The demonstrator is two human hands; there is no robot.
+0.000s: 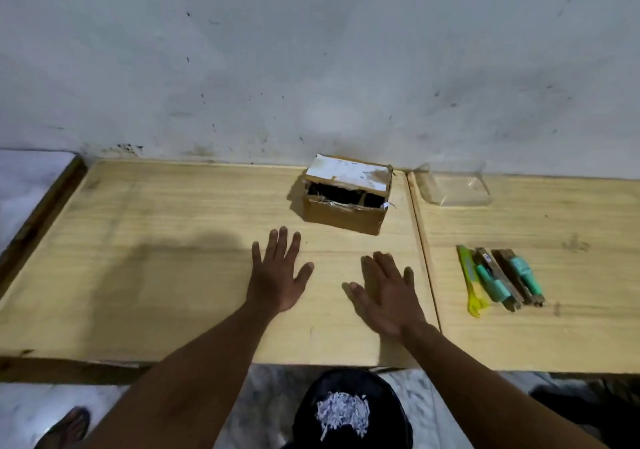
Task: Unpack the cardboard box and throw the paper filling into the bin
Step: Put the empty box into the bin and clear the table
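A small cardboard box (346,206) stands on the wooden table (156,258) near the wall, its white-taped flap raised and its dark inside showing. My left hand (280,272) lies flat on the table in front of the box, fingers spread and holding nothing. My right hand (388,296) lies flat beside it, also holding nothing. Below the table's front edge stands a black bin (308,414) with a pile of white shredded paper (341,412) in it.
A second wooden table (554,338) joins on the right. On it lie a yellow-green tool, two teal-handled tools and wooden pieces (502,279), and a clear plastic container (453,185) by the wall. A sandalled foot (65,428) shows on the floor at the lower left.
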